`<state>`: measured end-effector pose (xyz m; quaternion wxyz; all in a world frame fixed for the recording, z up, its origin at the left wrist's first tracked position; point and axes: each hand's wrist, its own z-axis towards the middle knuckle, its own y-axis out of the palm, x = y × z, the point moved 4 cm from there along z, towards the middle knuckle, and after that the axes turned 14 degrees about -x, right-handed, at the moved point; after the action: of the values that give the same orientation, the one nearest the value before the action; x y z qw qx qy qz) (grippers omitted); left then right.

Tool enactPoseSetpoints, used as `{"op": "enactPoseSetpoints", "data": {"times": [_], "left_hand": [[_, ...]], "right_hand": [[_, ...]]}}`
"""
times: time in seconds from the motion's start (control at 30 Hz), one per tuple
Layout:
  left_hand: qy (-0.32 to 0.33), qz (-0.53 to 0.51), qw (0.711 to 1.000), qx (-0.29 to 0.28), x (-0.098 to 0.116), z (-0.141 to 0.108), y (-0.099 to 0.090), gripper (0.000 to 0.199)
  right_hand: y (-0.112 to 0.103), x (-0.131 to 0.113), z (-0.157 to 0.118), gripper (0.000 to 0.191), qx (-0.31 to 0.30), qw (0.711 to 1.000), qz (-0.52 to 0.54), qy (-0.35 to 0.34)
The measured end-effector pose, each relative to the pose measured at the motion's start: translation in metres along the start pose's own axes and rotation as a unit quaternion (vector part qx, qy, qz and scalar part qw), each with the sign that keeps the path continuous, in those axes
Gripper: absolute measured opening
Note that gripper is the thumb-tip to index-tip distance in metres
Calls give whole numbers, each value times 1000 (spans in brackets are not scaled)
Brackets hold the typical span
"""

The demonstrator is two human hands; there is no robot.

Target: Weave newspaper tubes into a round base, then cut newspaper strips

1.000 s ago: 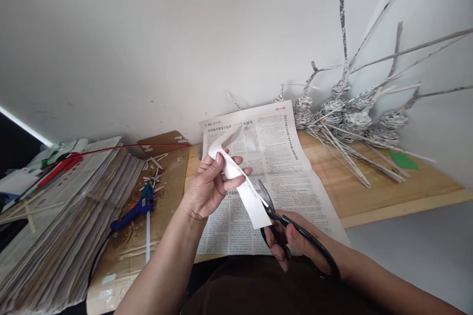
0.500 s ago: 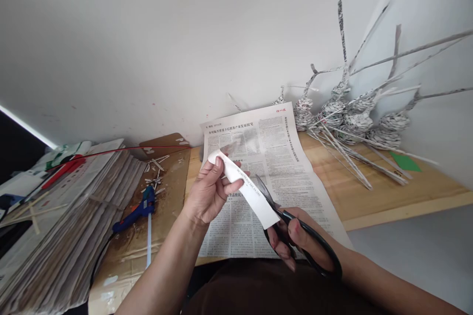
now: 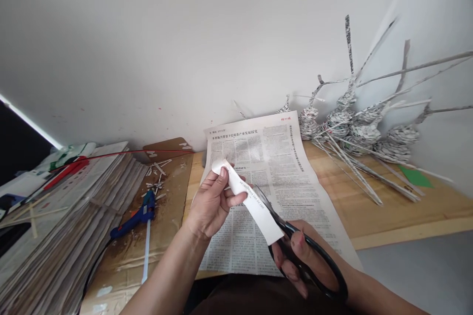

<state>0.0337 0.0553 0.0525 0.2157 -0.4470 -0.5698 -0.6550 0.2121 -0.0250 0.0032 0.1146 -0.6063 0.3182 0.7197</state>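
My left hand (image 3: 214, 199) pinches a curled white paper strip (image 3: 258, 216) with a line of small print along it. The strip slants down to the right from my fingers. In my right hand (image 3: 295, 256) is a pair of black-handled scissors (image 3: 275, 215), their blades lying along the strip's upper right edge and partly hidden by it. A newspaper sheet (image 3: 232, 150) lies spread out below both hands.
At the left stands a tall stack of newspapers (image 3: 88, 202). A blue glue gun (image 3: 136, 216) rests on stained cardboard (image 3: 170, 206). Woven paper pieces (image 3: 340, 123) with long stalks stand at the back right, beside loose paper sticks (image 3: 358, 172) and a green scrap (image 3: 416, 176).
The whole view has shifted, so everything appears slightly lower. The scissor blades look closer together along the strip's edge. Both hands keep their holds.
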Motion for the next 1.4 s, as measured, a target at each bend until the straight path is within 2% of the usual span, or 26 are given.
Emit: {"op": "enactPoseSetpoints", "data": {"times": [0.23,0.37,0.6,0.83,1.03,1.17,1.4], "left_hand": [[15,3,1000,16,2,0,-3,33],[18,6,1000,11,2,-4,-1,47],[10,38,999,2,1,-10,7,78],[5,58,998,-6,-8,-10,7,83],[24,96,995,-18,-16,-11,6,93],[12,116,993,-31,-14,-12,6,103],[-7,145,988,-56,-12,-15,2,106]], "right_hand": [[3,-1,2,67,15,999,2,41],[2,-3,0,63,15,998,-25,48],[-3,-9,-5,66,-19,996,-81,15],[2,-8,0,64,-31,998,-53,28],[2,-14,3,62,-34,996,-82,-2],[0,-11,0,63,-36,996,-82,2],[-4,-2,-6,67,-47,997,-62,-11]]}}
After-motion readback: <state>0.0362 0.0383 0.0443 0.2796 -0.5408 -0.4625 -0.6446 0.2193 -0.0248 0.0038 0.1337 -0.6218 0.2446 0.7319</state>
